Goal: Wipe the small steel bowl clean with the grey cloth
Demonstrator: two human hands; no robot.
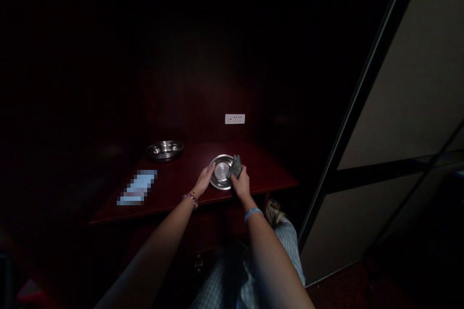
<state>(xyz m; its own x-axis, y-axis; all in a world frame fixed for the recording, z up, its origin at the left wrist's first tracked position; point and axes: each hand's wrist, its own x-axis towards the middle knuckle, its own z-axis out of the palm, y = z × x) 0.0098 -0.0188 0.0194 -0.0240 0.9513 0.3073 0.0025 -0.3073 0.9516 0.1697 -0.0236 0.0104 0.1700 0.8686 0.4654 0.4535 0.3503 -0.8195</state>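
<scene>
A round, shallow steel plate (pixel 222 171) is tilted up over the front part of a dark red desk (pixel 195 174). My left hand (pixel 203 181) grips its left rim, with the thumb on the inner side. In my right hand (pixel 241 182) is a grey cloth (pixel 235 167), pressed against the right side of the plate's inside. The fingers behind the plate are hidden. At the back left of the desk, steel plates (pixel 165 149) sit nested together; how many cannot be made out.
A pixelated light-blue item (pixel 137 187) lies at the desk's left front. A white power socket (pixel 235 119) is on the back wall. To the right stands a panel with a dark frame (pixel 391 164). My legs (pixel 290 241) are below the desk's edge.
</scene>
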